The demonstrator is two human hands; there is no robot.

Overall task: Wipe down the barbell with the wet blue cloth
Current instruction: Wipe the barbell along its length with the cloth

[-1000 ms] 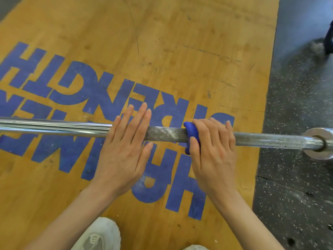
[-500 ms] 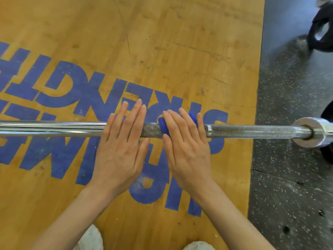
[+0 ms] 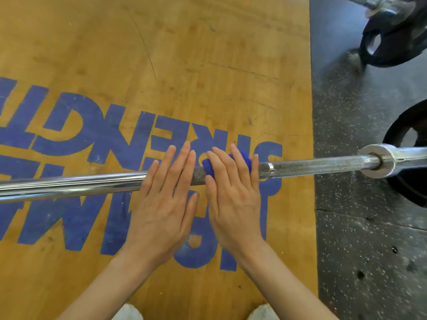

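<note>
the blue cloth (image 3: pixel 245 160) is mostly hidden under the right hand (image 3: pixel 233 199), and the barbell (image 3: pixel 312 166) runs off both side edges.

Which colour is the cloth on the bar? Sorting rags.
Blue cloth, under the right hand; head view.

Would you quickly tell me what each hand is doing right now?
Left hand: open, straight fingers resting flat on the barbell.
Right hand: open, straight fingers pressing the blue cloth onto the bar.
</note>
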